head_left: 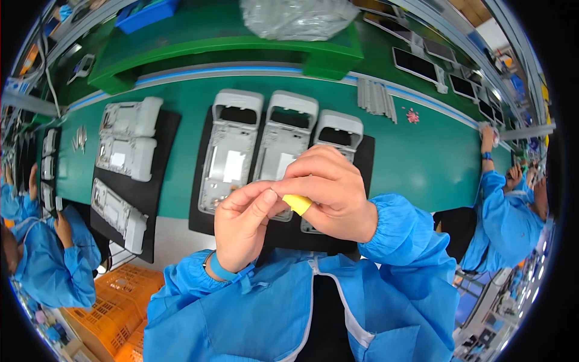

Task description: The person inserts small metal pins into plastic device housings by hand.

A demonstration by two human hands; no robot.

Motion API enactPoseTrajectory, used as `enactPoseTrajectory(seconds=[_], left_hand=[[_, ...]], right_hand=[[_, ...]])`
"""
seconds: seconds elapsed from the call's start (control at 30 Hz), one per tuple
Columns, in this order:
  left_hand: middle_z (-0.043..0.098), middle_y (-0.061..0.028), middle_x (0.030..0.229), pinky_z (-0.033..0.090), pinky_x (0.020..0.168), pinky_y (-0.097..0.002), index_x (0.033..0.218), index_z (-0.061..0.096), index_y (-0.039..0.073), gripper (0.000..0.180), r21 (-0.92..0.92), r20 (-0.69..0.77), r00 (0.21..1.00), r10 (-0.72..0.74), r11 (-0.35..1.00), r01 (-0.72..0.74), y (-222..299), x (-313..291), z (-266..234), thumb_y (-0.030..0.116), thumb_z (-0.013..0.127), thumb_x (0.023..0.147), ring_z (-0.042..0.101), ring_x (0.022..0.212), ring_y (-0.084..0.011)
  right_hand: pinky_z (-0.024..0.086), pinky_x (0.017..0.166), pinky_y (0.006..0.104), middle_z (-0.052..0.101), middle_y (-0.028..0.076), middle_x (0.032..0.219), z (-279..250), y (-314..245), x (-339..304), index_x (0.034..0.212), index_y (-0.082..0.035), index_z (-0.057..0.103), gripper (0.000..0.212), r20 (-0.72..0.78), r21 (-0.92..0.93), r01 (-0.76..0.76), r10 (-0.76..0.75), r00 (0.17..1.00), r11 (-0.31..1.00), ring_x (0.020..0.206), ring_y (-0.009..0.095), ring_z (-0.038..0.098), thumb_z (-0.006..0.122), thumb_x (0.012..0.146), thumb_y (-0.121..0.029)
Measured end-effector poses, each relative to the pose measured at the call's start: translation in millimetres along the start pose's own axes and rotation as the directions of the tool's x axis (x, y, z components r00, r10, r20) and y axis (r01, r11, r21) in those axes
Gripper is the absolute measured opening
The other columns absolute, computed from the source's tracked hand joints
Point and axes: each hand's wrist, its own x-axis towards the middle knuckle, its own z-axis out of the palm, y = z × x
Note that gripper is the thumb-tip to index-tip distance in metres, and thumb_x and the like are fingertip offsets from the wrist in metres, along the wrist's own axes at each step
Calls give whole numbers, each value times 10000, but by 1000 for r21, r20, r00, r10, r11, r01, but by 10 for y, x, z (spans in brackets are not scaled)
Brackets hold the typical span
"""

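Observation:
My left hand (243,224) and my right hand (333,192) meet at the fingertips in front of my chest, above the grey plastic housings. Both are closed in a pinch. Whatever lies between the fingertips is too small or too hidden to name. A yellow sleeve-like piece (297,204) sits at my right thumb; it looks like a finger cot, though I cannot be certain. Below the hands, a left housing (230,158), a middle housing (278,151) and a right housing (339,133) lie on a black mat (204,199). My right hand partly covers the right one.
More grey housings (126,151) lie on another black mat (164,157) to the left. Grey strips (377,99) and small pink pieces (412,116) rest at the far right. Behind stands a green shelf (223,51) with a plastic bag (298,18). Co-workers sit at both sides; orange crates (114,301) stand lower left.

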Motion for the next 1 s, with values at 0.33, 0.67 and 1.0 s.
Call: enactPoseTrajectory(seconds=[0.33,0.67,1.0], left_hand=[[606,-101,981,523,722,-235,937,594,-40,85,605,12,850,527,673,-426,169,-191,-585,-43,611,854,620,851,-131],[630,-109,925,537,673,-244,905,597,-35,89,672,106,863,494,604,-429,252,-38,-646,-70,619,826,634,794,-139],[409,-188,1342,306,1021,-517,1266,450,7,724,916,342,872,351,84,-393,429,-227,-1132,144,810,653,356,1249,-424]], right_hand=[[534,773,387,652,89,810,563,-246,272,858,-48,644,210,311,-91,-18,46,949,996,759,271,642,704,668,18],[532,620,339,625,110,839,617,-284,282,874,-33,616,251,308,-220,-80,147,940,972,717,282,635,693,644,30],[437,630,359,598,34,724,728,281,329,744,-102,654,68,313,-574,-64,291,904,816,740,236,562,673,680,-91]])
